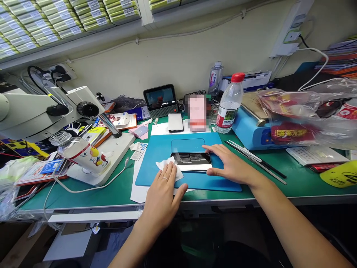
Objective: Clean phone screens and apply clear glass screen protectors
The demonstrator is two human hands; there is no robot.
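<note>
A smartphone (192, 160) lies sideways on the blue mat (150, 149). Its dark face reflects light strips, and a bright band runs along its near edge. My right hand (230, 163) spans its right end, thumb at the near edge and fingers at the far edge. Beside the phone's left end, my left hand (164, 186) lies flat with fingers stretched out on a white tissue (178, 174); a ring is on one finger. Just behind the phone, a thin rounded rectangular outline (188, 140) shows blue through it; I cannot tell what it is.
A microscope (80, 108) and a glass jar (83, 152) stand at left, with a white cable (92, 189) nearby. Behind are a small screen device (160, 100) and a red-capped bottle (230, 104). Tweezers-like tools (253, 158), a blue machine (248, 126) and plastic bags (309, 111) occupy the right.
</note>
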